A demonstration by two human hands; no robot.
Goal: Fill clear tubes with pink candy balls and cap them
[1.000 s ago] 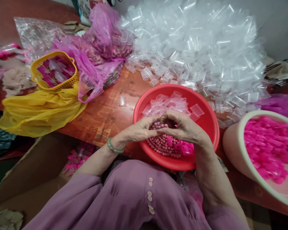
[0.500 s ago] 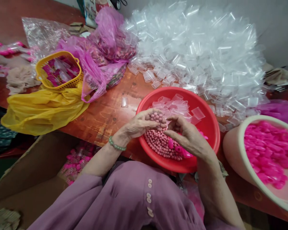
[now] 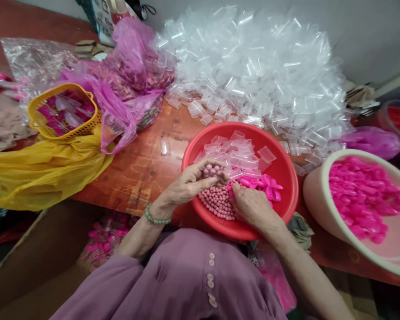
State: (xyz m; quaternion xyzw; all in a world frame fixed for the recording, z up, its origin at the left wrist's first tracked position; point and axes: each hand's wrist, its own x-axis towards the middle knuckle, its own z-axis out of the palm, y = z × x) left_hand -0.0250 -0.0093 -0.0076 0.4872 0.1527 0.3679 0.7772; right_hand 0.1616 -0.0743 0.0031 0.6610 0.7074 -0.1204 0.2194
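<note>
While left hand [image 3: 190, 182] cups beads [image 3: 212, 170] over red bowl [image 3: 286, 178], right hand [image 3: 250, 204], curled, should pinch pink cap [image 3: 235, 189] cleanly.

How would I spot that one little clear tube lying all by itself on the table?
Start at the big red bowl in the middle of the wooden table. Look just left of its rim, towards the yellow bag. There, one small clear tube lies alone on bare wood, apart from the huge heap of clear tubes behind the bowl.

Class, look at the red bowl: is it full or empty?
Partly full: the red bowl holds clear tubes, pink beads and pink caps; bare wall shows.
</note>
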